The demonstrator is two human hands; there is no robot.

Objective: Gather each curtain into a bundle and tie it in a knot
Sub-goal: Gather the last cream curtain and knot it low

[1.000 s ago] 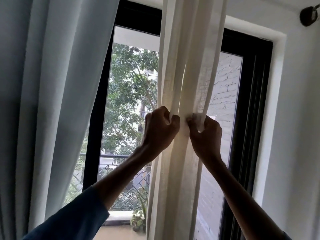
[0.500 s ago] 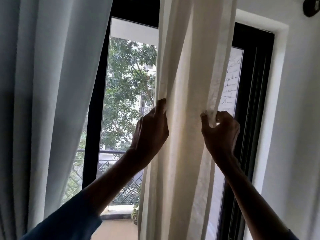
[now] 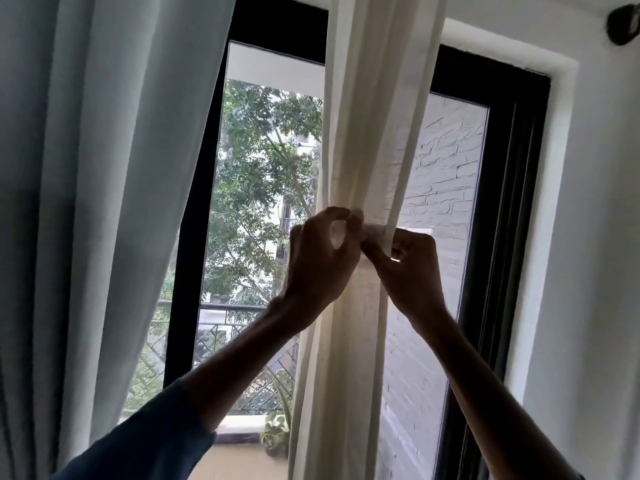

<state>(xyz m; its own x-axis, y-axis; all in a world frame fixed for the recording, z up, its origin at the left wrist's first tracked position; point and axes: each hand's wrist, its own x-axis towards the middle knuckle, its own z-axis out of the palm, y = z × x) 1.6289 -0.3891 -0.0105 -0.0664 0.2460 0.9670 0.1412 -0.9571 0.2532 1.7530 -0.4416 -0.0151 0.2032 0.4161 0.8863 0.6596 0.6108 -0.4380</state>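
Note:
A cream sheer curtain hangs down the middle of the window, pulled in to a narrow waist at hand height. My left hand curls round its left side, thumb and forefinger meeting in a ring over the folds. My right hand pinches the right edge of the same curtain, and the two hands meet over the gathered fabric. Below the hands the cloth falls loose. A thicker grey curtain hangs at the left, untied.
The black window frame stands behind the curtain, with a white wall to its right. Outside are a balcony railing, a potted plant and trees. A dark fitting sits on the wall at top right.
Half a second ago my hands were spread apart on the curtain's two edges. They have come together in the middle, squeezing the fabric into a narrow bunch.

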